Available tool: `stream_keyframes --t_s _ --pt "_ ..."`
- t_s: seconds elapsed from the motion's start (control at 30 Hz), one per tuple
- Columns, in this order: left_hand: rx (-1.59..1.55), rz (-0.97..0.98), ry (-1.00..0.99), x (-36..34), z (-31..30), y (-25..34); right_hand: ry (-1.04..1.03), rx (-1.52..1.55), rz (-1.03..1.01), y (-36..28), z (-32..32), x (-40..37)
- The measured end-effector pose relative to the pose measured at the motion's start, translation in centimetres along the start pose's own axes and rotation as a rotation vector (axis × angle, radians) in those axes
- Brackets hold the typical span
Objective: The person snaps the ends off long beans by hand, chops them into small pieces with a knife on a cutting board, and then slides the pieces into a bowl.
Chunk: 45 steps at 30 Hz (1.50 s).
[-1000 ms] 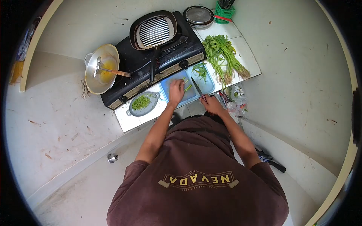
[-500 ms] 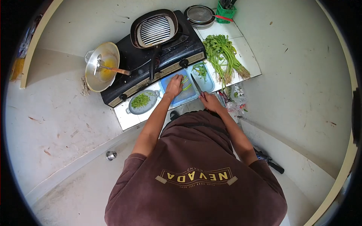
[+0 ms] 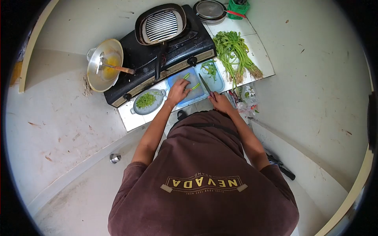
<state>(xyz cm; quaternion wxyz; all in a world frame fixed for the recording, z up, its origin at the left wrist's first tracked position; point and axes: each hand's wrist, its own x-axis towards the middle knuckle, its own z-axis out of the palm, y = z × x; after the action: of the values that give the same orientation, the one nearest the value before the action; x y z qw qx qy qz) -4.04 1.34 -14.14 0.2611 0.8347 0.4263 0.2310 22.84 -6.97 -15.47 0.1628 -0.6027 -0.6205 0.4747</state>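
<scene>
Nearest on the table, the right hand (image 3: 221, 103) gripped the knife (image 3: 204, 83) over the blue board (image 3: 197, 95); the left hand (image 3: 178, 91), spread flat, pinned green stems (image 3: 195, 85) just beside the blade, so a slip could have nicked it

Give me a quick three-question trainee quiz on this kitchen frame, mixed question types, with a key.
1. Which hand grips the knife?
2. True or false: the grill pan sits on the stove.
3. The uncut bunch of greens lies: A) right of the cutting board, B) left of it, C) on the stove.
Key: 1 right hand; 2 true; 3 A.
</scene>
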Motion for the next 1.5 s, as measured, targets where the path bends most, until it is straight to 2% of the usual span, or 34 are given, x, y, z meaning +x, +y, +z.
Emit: stream_keyframes --t_s 0.1,0.43,0.67,0.83,1.0,1.1,1.2,1.3,1.37,1.5 --pt "0.069 -0.055 -0.11 -1.0 1.3 -0.2 -0.019 0.016 0.004 -0.3 0.0 0.3" --pt "0.102 -0.175 0.013 -3.8 2.7 0.7 -0.056 -0.063 -0.042 0.3 0.0 2.0" --pt "0.015 -0.264 0.049 -3.6 2.5 0.3 -0.083 -0.118 -0.09 0.1 0.0 2.7" --pt "-0.214 -0.27 0.089 -2.7 1.1 -1.0 -0.1 -0.102 -0.05 -0.5 -0.3 2.3" --pt "-0.209 -0.313 0.17 -1.8 -2.1 -1.8 -0.075 -0.11 -0.08 0.2 0.1 1.9" --pt "-0.28 -0.385 0.078 -1.3 -3.0 -1.1 -0.084 -0.09 -0.055 0.5 0.3 1.8" --pt "-0.088 -0.262 -0.14 -1.8 -2.8 -0.5 -0.086 -0.092 -0.041 0.6 0.2 1.6" --pt "0.024 -0.215 -0.062 -3.6 -1.9 -0.3 -0.06 -0.109 -0.073 0.7 0.2 1.4" --pt "-0.029 -0.294 0.02 -5.2 -1.7 -0.2 -0.055 -0.111 -0.084 0.0 -0.2 0.9" --pt "-0.062 -0.386 0.134 -8.0 -1.4 -0.4 -0.004 -0.242 -0.23 -0.7 0.2 0.4"
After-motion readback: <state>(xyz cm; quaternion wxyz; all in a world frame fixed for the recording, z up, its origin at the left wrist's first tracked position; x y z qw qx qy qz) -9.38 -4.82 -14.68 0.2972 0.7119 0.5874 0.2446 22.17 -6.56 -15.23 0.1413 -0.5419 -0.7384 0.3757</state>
